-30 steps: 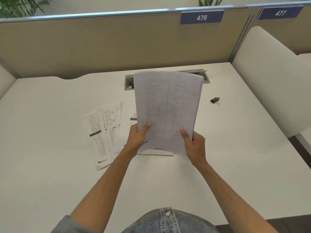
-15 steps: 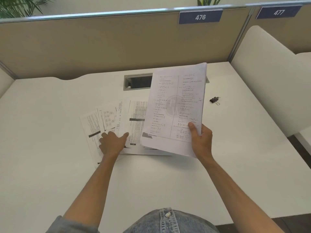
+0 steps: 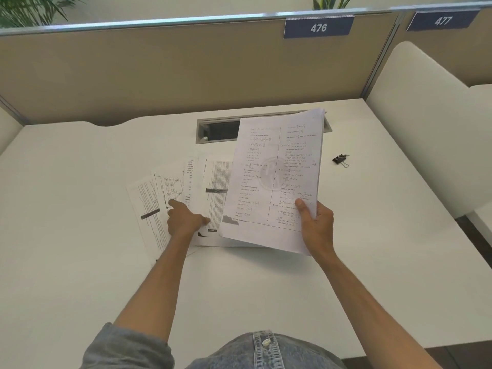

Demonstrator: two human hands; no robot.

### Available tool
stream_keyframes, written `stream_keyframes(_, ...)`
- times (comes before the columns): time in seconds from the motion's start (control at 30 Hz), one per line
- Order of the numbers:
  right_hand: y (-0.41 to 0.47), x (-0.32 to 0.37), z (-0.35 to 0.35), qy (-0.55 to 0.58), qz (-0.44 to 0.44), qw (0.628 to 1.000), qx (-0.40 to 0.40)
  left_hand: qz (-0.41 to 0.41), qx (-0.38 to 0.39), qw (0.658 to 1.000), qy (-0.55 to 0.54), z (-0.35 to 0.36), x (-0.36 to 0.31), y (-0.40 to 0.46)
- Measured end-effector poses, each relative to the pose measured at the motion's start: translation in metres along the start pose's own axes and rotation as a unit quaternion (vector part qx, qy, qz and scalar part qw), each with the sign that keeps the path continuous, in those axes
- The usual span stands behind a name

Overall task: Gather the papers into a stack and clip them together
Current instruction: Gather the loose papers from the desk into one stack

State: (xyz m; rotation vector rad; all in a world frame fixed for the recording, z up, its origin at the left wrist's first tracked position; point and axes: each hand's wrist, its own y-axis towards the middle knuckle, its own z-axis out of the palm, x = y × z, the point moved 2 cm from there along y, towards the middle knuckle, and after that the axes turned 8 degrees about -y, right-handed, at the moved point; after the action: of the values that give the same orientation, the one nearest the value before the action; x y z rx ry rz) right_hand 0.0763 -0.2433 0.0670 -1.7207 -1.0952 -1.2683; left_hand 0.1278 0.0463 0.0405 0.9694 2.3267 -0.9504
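On the white desk [image 3: 80, 235], I saw the left hand [image 3: 185, 219] spread flat on the fanned printed sheets [image 3: 170, 193], their long axes running away from me, left of the white paper sheaf [image 3: 274, 179] the right hand [image 3: 316, 225] gripped, black binder clip [image 3: 340, 159] farther right.

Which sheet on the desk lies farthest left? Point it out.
The sheet with the dark bar across its text, left of the left hand. It is the outermost of the fan; the other sheets overlap toward the held stack.
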Motion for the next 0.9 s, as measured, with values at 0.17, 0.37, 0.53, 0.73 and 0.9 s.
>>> stream_keyframes(0.17, 0.0, 0.0, -0.002, 0.003, 0.001, 1.0, 0.007, 0.002, 0.02, 0.998, -0.067, -0.002, 0.004, 0.004)
stream_keyframes(0.37, 0.003, 0.003, -0.003, 0.008, 0.006, 1.0, 0.021, 0.047, 0.112, 0.972, -0.202, 0.0, 0.004, -0.003)
stream_keyframes(0.53, 0.007, 0.004, -0.002, 0.024, 0.047, 0.996, 0.072, 0.073, 0.191, 0.945, -0.257, -0.005, 0.002, -0.007)
stream_keyframes(0.73, 0.01, 0.005, 0.0, 0.028, 0.088, 0.991, 0.099, 0.168, 0.259, 0.896, -0.319, -0.012, -0.012, -0.031)
stream_keyframes(0.9, 0.011, 0.008, -0.004, -0.023, 0.068, 0.995, 0.071, 0.179, 0.278, 0.865, -0.378, -0.012, -0.017, -0.051)
